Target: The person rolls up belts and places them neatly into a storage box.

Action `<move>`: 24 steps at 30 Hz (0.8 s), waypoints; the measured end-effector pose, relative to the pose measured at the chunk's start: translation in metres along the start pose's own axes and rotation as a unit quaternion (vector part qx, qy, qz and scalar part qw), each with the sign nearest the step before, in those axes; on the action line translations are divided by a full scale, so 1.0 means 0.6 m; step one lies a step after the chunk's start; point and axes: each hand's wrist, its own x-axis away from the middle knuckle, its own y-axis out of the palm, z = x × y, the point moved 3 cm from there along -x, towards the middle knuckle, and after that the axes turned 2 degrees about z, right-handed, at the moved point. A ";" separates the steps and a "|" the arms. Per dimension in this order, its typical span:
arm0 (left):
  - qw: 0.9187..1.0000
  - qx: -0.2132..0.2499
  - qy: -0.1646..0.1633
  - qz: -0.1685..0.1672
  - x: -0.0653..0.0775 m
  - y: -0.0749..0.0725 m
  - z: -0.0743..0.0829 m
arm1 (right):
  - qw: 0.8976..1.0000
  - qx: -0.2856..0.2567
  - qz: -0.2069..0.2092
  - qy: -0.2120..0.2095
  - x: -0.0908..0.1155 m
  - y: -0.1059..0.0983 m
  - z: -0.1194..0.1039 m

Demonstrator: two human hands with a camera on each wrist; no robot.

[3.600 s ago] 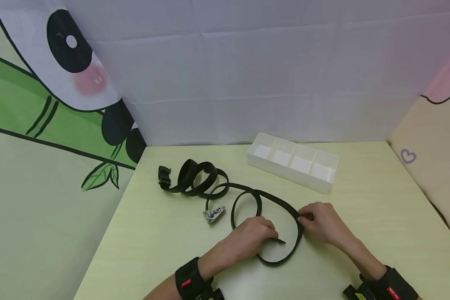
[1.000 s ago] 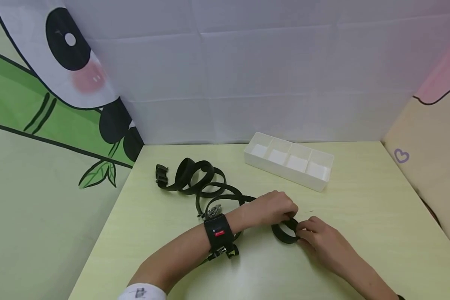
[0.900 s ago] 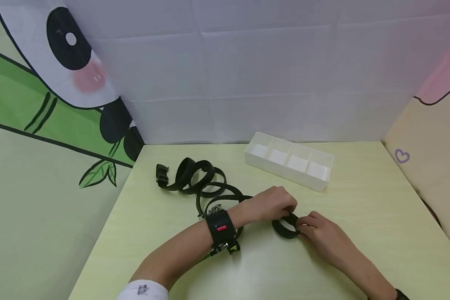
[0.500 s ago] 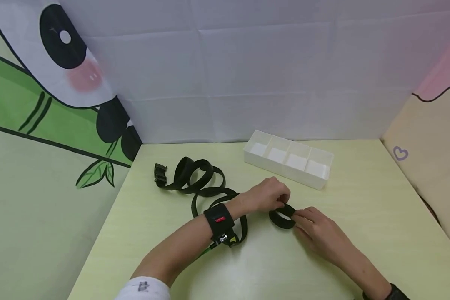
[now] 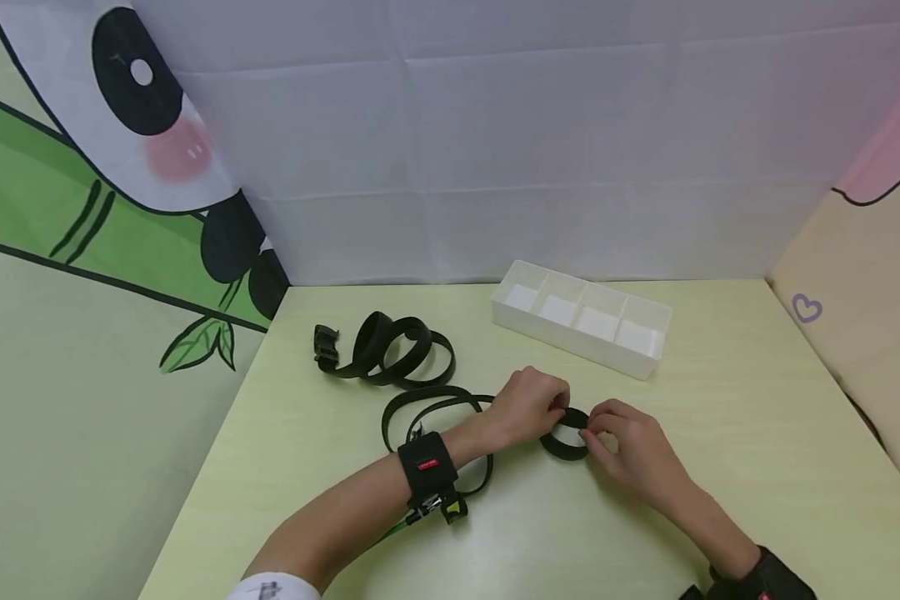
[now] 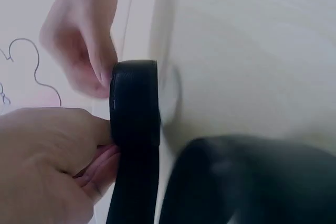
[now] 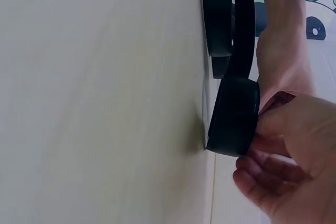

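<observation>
A black belt (image 5: 565, 452) is rolled at one end into a small ring-shaped coil standing on edge, low over the table. My left hand (image 5: 527, 407) pinches the coil at its upper left, where the strap leads off. From the other side, the thumb and fingers of my right hand (image 5: 633, 446) grip the coil's edge. In the left wrist view the coil (image 6: 134, 103) has the strap running down from it; in the right wrist view the coil (image 7: 233, 116) sits at my fingertips. The rest of the belt lies in loose loops around my left wrist, its silver buckle mostly hidden there.
Behind, to the left, lies a second black strap (image 5: 375, 342) in loose spirals, with a black buckle (image 5: 326, 347) at its end. A white tray (image 5: 570, 333) with several compartments stands at the table's back, near the white cloth wall (image 5: 495, 167).
Earlier the belt lay in wide loops with my left hand at its free end. That end is now wound into a small coil, and my left hand has moved right and away from me.
</observation>
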 end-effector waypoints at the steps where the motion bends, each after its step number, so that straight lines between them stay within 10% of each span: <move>1: 1.000 -0.002 0.001 0.006 0.003 0.001 0.001 | 1.000 -0.009 -0.012 0.028 -0.005 0.002 0.004; 6: 1.000 0.006 0.000 0.023 0.009 0.004 0.002 | 0.988 -0.018 -0.095 0.122 -0.031 0.022 0.026; 15: 1.000 0.014 0.009 0.011 0.010 0.002 -0.001 | 0.991 -0.010 -0.108 0.075 -0.044 0.037 0.037; 24: 0.998 0.024 -0.039 0.043 0.089 -0.093 -0.057 | 0.989 -0.003 -0.110 0.099 -0.046 0.034 0.035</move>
